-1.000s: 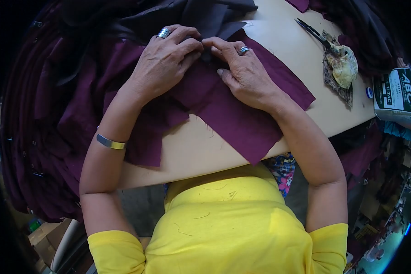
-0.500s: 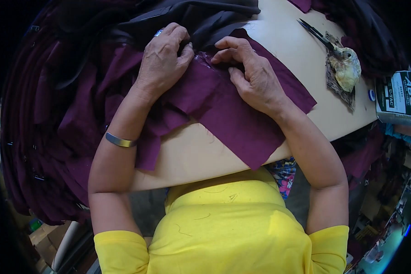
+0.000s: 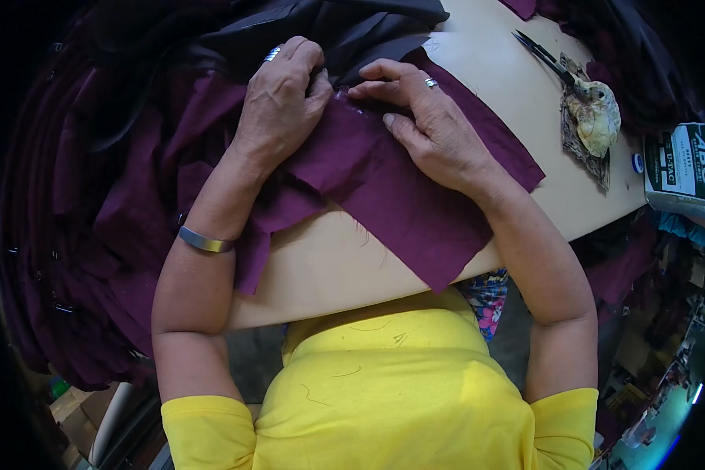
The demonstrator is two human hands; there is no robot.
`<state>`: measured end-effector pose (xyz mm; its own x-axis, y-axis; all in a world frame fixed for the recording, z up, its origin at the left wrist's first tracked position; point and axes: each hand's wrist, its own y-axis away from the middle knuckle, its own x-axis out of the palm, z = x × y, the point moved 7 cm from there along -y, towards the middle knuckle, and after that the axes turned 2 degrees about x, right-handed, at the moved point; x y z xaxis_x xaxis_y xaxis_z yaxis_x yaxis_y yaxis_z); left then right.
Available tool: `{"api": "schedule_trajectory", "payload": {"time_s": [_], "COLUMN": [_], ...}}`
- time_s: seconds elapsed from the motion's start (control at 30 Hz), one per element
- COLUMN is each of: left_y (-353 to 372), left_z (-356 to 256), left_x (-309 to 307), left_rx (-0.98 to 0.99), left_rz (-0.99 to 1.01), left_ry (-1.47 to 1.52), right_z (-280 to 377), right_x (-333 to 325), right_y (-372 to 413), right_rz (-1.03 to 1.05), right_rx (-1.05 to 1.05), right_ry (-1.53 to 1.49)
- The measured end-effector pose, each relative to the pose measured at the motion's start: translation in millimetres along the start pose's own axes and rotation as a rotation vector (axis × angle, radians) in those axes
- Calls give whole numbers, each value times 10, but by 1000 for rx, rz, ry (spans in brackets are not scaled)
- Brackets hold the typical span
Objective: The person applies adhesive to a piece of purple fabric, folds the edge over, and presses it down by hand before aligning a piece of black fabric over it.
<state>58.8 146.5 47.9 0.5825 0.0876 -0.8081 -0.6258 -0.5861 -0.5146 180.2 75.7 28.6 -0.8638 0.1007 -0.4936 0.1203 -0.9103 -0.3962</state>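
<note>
My left hand (image 3: pixel 283 102) is closed, its thumb pressed to curled fingers at the edge of a maroon cloth (image 3: pixel 415 211), where it meets dark fabric (image 3: pixel 290 35). The pinched spot itself is mostly hidden under the fingers. Just right of it, my right hand (image 3: pixel 439 129) hovers over or rests lightly on the cloth, with bent fingers and the thumb held apart. Its fingertips are close to a small whitish patch of loose threads on the cloth. Frayed threads hang from the cloth's lower edge over the pale table (image 3: pixel 313 258).
A large heap of maroon cloth (image 3: pixel 47 235) fills the left side. On the table's right lie black thread snips (image 3: pixel 544 56), a yellowish lump on a rough dark piece (image 3: pixel 595 117) and a blue-white cap (image 3: pixel 638 163). Beyond the edge stands an ABC-labelled tin (image 3: pixel 680 168).
My right hand has shifted slightly left, its fingertips closer to my left hand, and has turned so a ring shows. My left hand stays almost where it was.
</note>
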Motion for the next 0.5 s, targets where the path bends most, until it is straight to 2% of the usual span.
{"api": "schedule_trajectory", "payload": {"time_s": [0.13,0.23,0.27,0.3,0.4,0.43,0.47,0.5], "left_y": [17,18,26,24,-6,-1,13,23], "left_z": [19,3,13,16,-111,-53,-18,-6], "left_x": [-4,-4,-3,2,-18,71,74,88], "left_rx": [16,18,-18,-41,129,119,94,67], "left_rz": [-26,-25,-15,-3,-13,100,90,80], "left_ry": [2,42,69,144,183,96,114,132], "right_z": [43,99,70,-26,-588,-670,-741,-833], "right_x": [-34,-262,-432,-640,-1390,-1511,-1609,-1671], "right_y": [-55,-117,-134,-138,-104,-68,-38,-25], "right_rz": [1,22,-94,-140,-192,-172,-152,-136], "right_rx": [-36,108,2,38,60,206,352,350], "right_ry": [69,88,211,429,1104,1218,1327,1315]}}
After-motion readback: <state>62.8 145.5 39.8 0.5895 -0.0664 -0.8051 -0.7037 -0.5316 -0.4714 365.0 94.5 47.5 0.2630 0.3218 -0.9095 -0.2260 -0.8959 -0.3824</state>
